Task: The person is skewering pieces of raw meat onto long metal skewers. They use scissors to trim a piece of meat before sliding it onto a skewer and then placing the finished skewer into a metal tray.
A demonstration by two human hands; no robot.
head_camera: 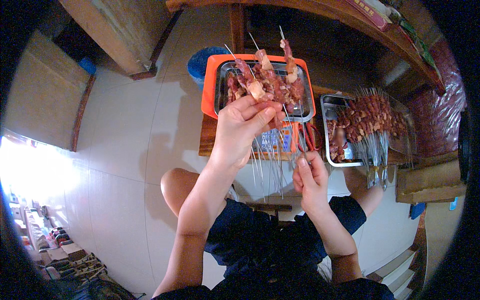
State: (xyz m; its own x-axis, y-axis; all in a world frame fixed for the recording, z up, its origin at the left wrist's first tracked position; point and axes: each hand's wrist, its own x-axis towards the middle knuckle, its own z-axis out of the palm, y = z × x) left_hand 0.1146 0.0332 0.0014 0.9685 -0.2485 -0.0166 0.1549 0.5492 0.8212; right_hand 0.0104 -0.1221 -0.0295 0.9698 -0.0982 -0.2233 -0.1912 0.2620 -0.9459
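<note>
My left hand [243, 122] has its fingers pinched around raw meat in front of an orange kitchen scale [211, 86]. Metal skewers threaded with red meat and pale fat [275, 84] fan out beyond the fingers; how many of them the hand holds I cannot tell. Lower and to the right, my right hand [311, 178] grips the bare lower end of a metal skewer [302, 131] between thumb and fingers. A metal tray [312, 108] on the scale bears several more meat skewers, their bare ends hanging over the keypad [276, 138].
Right of the scale, a second metal tray [330, 159] holds loose meat and bundled meat skewers [375, 116]. Red-handled scissors [311, 137] lie between. A wooden bench [210, 137] supports the scale. Behind stands a blue bucket [197, 63]; a wooden table edge [337, 17] overhangs the far side.
</note>
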